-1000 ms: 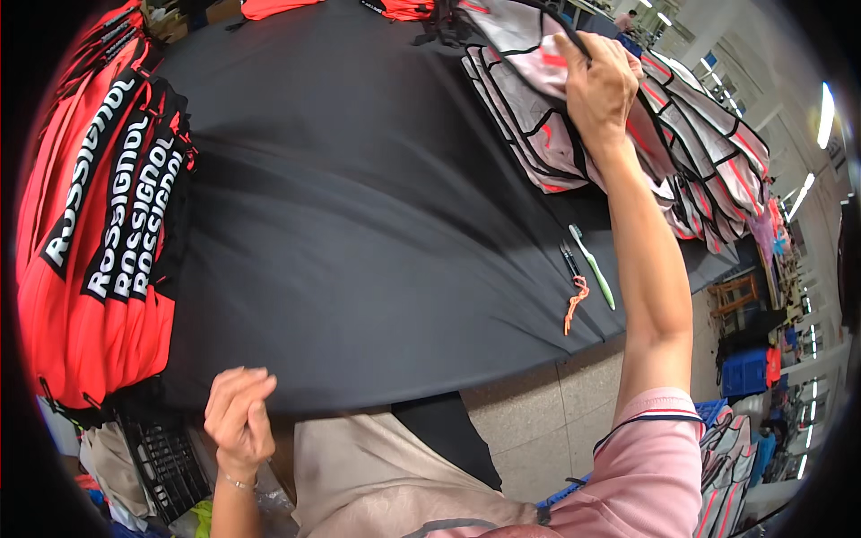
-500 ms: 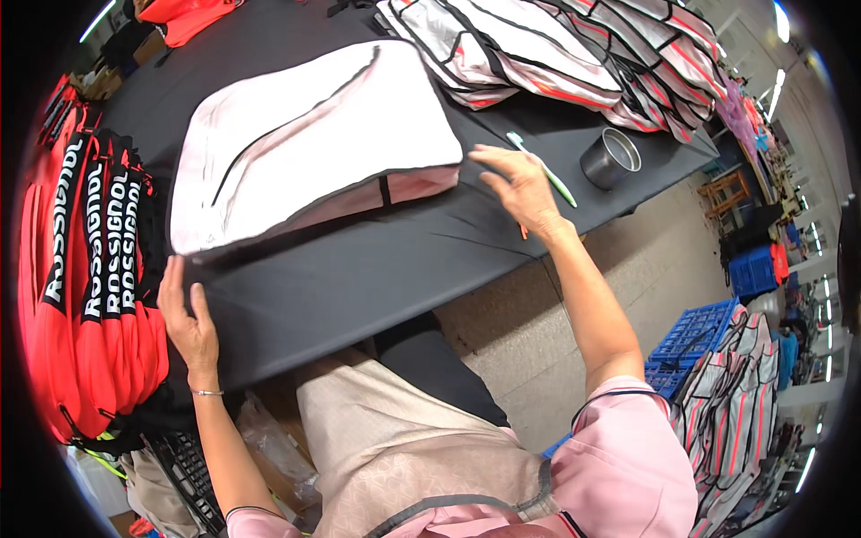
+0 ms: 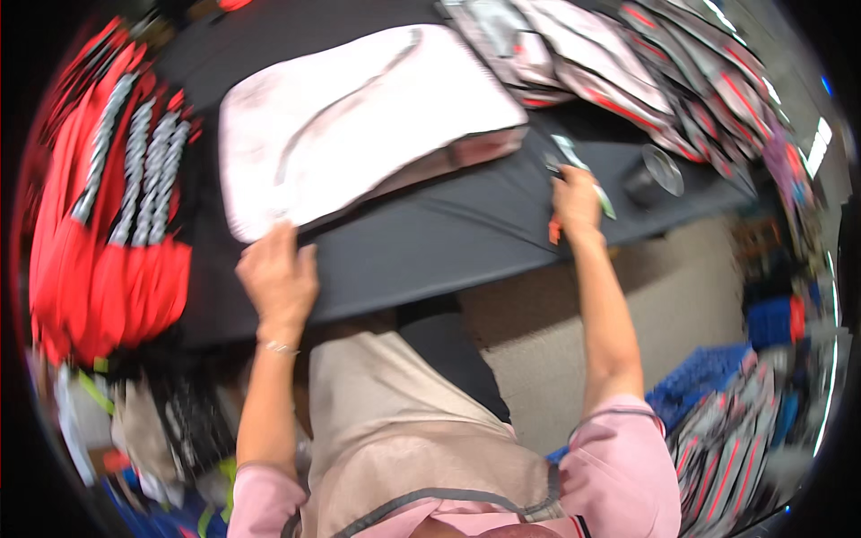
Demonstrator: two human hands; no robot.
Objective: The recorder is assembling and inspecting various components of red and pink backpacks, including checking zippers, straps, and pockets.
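Note:
A boxy white and pale pink bag (image 3: 359, 117) with dark edging and a curved dark line across its top lies on the black-covered table (image 3: 377, 269). At its near left corner, the fingertips of my left hand (image 3: 281, 278) rest on the fabric, thumb apart from the fingers. To the right of the bag, my right hand (image 3: 577, 202) is closed round a small tool (image 3: 554, 229) with an orange end and a dark tip; blur hides its exact kind. A pale green toothbrush-like stick (image 3: 605, 199) lies beside that hand, partly behind it. Farther right is a grey metal cup (image 3: 659, 170).
Red bags (image 3: 117, 278) with black-and-white panels are stacked at the left. Several grey-white bags with red trim (image 3: 583, 54) are piled at the far right of the table. Below the right edge, a blue crate (image 3: 704, 377) stands by more striped bags (image 3: 726, 439).
My right hand has closed on the small orange-ended tool, which lay under it before. My left hand has moved from beside the bag onto its near left corner. The view has shifted and blurred.

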